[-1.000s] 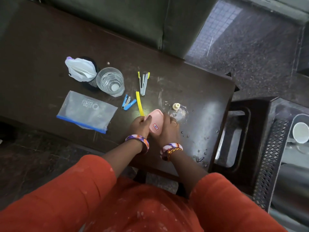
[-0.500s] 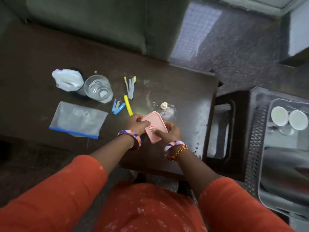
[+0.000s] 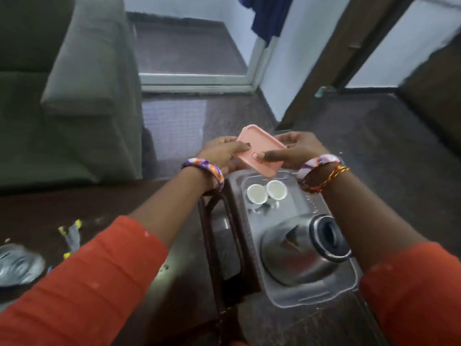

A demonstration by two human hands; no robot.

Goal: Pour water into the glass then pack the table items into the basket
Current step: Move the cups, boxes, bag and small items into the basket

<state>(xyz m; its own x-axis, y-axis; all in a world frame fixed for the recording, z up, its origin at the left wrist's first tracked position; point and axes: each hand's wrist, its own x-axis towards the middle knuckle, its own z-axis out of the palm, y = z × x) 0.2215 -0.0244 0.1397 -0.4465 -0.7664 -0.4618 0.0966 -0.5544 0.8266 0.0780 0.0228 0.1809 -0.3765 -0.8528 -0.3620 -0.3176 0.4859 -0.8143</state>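
Observation:
Both of my hands hold a flat pink box (image 3: 259, 146) in the air, above the far end of the dark basket (image 3: 217, 236). My left hand (image 3: 222, 153) grips its left edge and my right hand (image 3: 289, 151) pinches its right side, thumb on top. Inside the basket lies a clear tray (image 3: 314, 293) with two white cups (image 3: 265, 192) and a steel jug (image 3: 299, 250) on its side. The water glass (image 3: 18, 264) is a blur at the left edge of the dark table (image 3: 104, 208). A yellow-tipped stapler (image 3: 71, 233) lies beside it.
A grey sofa (image 3: 82, 78) stands beyond the table on the left. Dark floor and a doorway with a white frame (image 3: 197, 79) lie ahead. A dark wooden door frame (image 3: 316, 63) rises on the right.
My hands have lifted the pink box off the table and carried it right, over the basket. The view has swung right and up, away from the table items.

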